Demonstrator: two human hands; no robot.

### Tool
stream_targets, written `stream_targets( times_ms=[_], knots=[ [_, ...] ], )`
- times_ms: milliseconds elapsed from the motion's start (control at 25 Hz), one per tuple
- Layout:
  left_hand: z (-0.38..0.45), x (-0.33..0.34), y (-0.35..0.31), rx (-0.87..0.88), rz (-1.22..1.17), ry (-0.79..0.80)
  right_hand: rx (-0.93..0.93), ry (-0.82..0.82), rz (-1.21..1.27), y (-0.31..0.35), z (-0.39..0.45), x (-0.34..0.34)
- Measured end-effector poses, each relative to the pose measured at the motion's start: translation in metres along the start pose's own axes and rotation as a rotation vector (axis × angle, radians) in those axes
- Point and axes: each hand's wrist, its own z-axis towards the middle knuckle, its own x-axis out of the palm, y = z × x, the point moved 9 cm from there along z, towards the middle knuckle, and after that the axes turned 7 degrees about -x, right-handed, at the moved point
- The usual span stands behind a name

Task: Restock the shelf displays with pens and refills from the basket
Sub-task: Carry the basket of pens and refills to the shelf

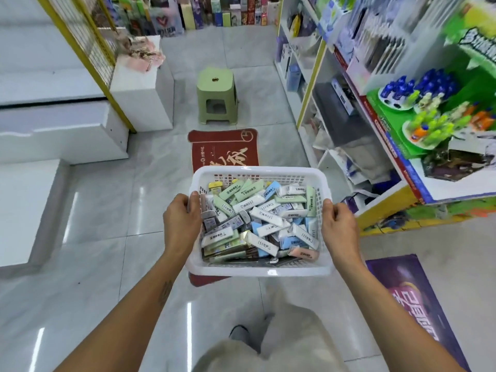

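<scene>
We keep the basket [257,269] level w/ left hand [181,221] & right hand [339,226], fingers curled round its side rims, boxes [264,217] between.

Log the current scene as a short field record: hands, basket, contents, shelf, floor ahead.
left hand: grips the left rim of the white perforated plastic basket
right hand: grips its right rim
basket state: carried above the floor, in front of the body
contents: heap of small green, white and blue boxed packs
shelf: green pen display stand to the right
floor ahead: red printed mat, then green plastic stool
</scene>
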Motion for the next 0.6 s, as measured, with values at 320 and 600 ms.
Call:
stream_targets(
  times_ms=[320,600],
  knots=[
    [0.277,0.086,-0.132,0.066,0.024,-0.001,0.016,-0.032,0.038,0.089,0.267,0.116],
    [0.483,0.154,-0.261,0.122,0.036,0.064,0.06,-0.08,0.069,0.176,0.47,0.174]
  ],
)
